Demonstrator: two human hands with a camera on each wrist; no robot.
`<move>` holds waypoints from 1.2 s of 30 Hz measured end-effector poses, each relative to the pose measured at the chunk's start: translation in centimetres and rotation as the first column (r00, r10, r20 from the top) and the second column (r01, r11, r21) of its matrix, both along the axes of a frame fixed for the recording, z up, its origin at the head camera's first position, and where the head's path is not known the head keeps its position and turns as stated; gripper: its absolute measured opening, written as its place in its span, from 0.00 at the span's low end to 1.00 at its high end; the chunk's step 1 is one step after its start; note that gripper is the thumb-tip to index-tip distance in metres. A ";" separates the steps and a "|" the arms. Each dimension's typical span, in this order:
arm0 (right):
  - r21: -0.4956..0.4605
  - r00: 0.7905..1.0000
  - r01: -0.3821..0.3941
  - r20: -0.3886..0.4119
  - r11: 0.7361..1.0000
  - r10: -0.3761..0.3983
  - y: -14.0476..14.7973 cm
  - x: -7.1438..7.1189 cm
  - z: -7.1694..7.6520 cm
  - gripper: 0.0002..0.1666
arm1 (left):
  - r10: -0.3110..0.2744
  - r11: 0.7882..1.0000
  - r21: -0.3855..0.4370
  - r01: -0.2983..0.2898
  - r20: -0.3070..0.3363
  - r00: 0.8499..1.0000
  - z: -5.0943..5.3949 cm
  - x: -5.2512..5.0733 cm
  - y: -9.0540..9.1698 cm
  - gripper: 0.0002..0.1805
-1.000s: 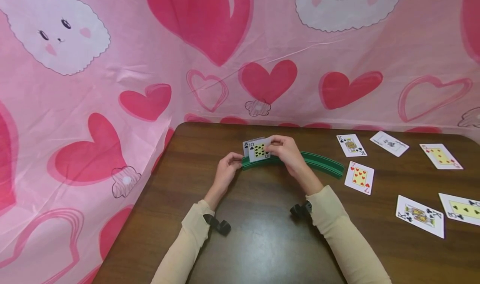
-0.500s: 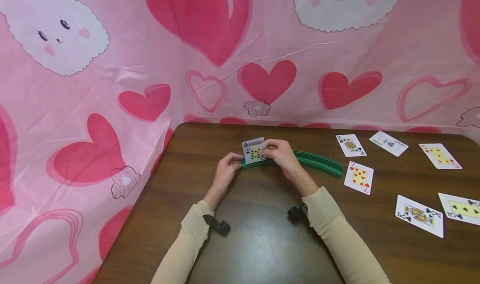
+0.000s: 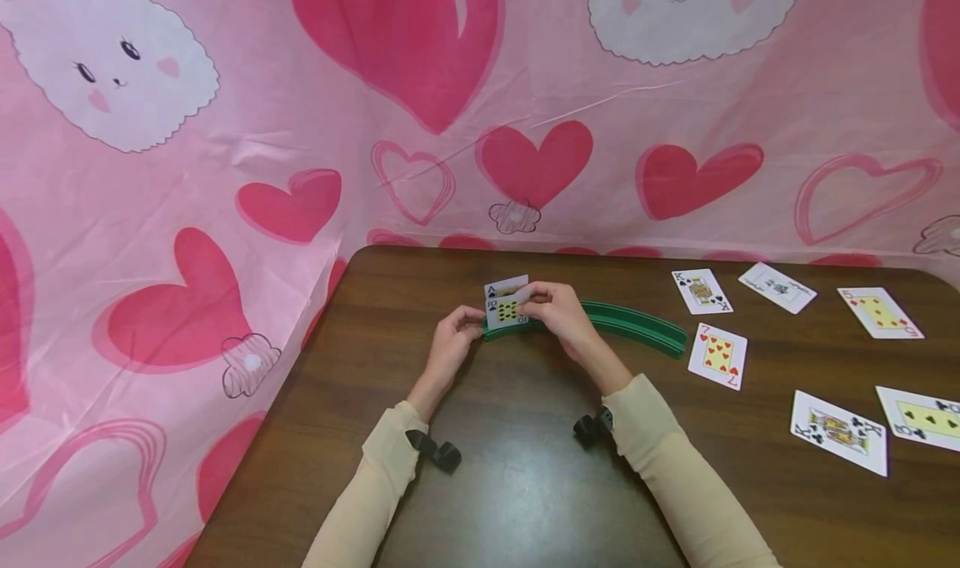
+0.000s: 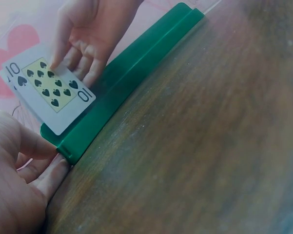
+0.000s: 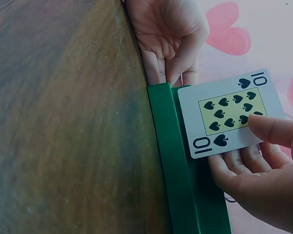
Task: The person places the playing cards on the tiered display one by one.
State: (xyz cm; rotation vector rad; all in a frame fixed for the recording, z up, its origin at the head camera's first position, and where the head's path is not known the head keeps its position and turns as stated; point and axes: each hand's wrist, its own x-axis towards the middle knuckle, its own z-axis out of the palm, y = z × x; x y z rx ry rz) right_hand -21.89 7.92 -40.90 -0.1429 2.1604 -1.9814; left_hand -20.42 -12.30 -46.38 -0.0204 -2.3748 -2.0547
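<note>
A curved green card holder (image 3: 637, 328) lies on the table, and my left hand (image 3: 452, 345) pinches its left end between thumb and fingers. An ace of spades (image 3: 513, 283) stands upright at that end. Just in front of the ace, my right hand (image 3: 564, 318) holds the ten of spades (image 3: 504, 311), thumb on its face and fingers behind. In the left wrist view the ten (image 4: 53, 90) leans over the holder (image 4: 131, 73), covering nearly all of the card behind. The right wrist view shows the ten's (image 5: 224, 141) lower edge at the holder's (image 5: 173, 170) groove.
Face-up cards lie spread on the right: a king of spades (image 3: 701, 291), a joker-like card (image 3: 777, 287), a seven of hearts (image 3: 717, 356), a king of clubs (image 3: 839, 433) and others. A pink heart-patterned cloth (image 3: 420, 185) hangs behind the table (image 3: 510, 501).
My right hand has moved left and slightly down with the ten, bringing it further over the ace. The left hand stays on the holder's end.
</note>
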 end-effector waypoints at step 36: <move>0.161 0.995 0.008 -0.099 0.987 0.008 -0.4 -0.1 -1.0 0.10 | 0.010 1.000 -0.003 -0.010 -0.014 1.000 0.0 -0.1 0.0 0.13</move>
